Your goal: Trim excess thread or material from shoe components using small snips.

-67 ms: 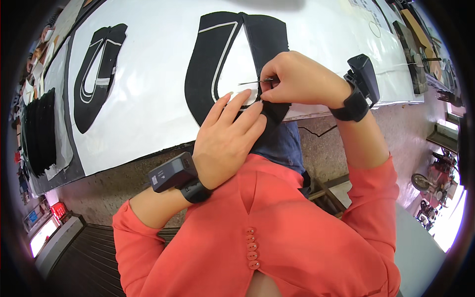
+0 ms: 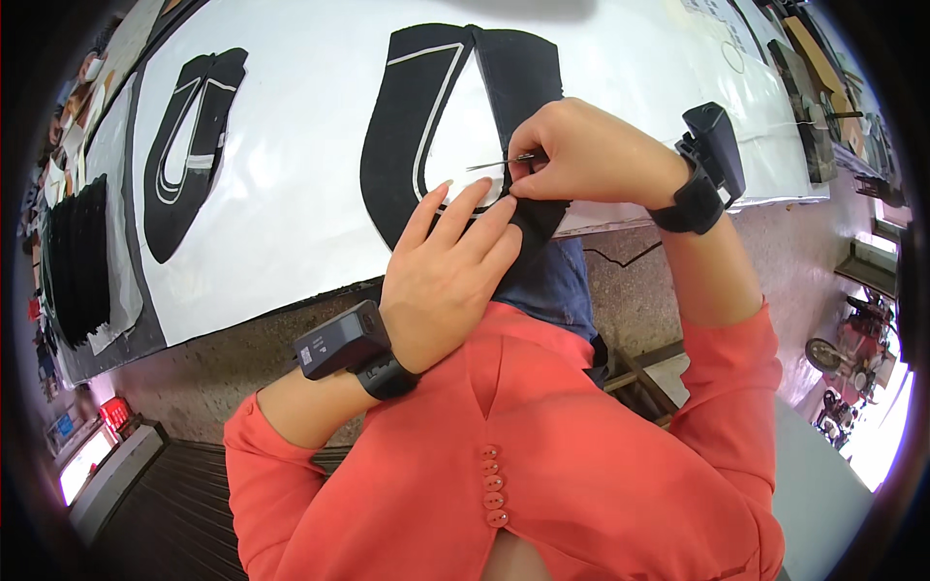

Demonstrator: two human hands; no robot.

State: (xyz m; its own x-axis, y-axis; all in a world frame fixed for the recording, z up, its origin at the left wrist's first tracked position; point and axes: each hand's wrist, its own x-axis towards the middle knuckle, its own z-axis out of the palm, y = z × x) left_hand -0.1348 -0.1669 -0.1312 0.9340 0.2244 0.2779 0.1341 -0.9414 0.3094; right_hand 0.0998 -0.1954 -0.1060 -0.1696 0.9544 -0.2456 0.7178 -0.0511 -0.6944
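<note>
A black U-shaped fabric piece with white edging [image 2: 426,126] lies on the white table [image 2: 310,145], its near end hanging over the front edge. My left hand [image 2: 446,271] rests flat against that hanging end, fingers together and pointing up. My right hand [image 2: 581,155] pinches the fabric edge and grips small metal snips [image 2: 499,163], whose thin blades point left over the fabric. Both wrists carry black strapped devices.
A second black U-shaped piece [image 2: 189,145] lies further left on the table. A stack of dark cut pieces [image 2: 73,261] sits at the far left. Dark tools and boards [image 2: 804,87] lie at the table's far right end. Speckled floor shows below the table edge.
</note>
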